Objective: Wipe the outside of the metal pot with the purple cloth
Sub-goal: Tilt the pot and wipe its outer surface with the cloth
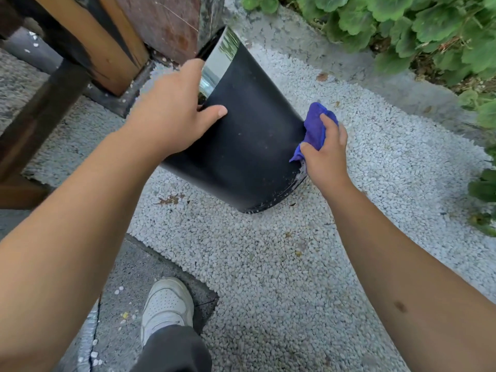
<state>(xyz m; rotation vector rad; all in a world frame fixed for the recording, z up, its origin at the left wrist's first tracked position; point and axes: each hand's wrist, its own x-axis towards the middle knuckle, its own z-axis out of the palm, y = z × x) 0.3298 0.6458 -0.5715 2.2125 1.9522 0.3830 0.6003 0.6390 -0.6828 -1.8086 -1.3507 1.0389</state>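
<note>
Nearest you, your white shoe (167,304) stands beside the white gravel (268,264). Farther off, the black metal pot (247,135) sits tilted on that gravel. Your left hand (171,114) grips its rim; your right hand (326,154) clamps the purple cloth (316,124) against its right wall.

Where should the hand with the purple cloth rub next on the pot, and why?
Probably downward. The right hand presses the purple cloth on the black pot's right side, and pale scuffs show just below it near the bottom rim. The left hand grips the top edge, steadying the tilted pot.
</note>
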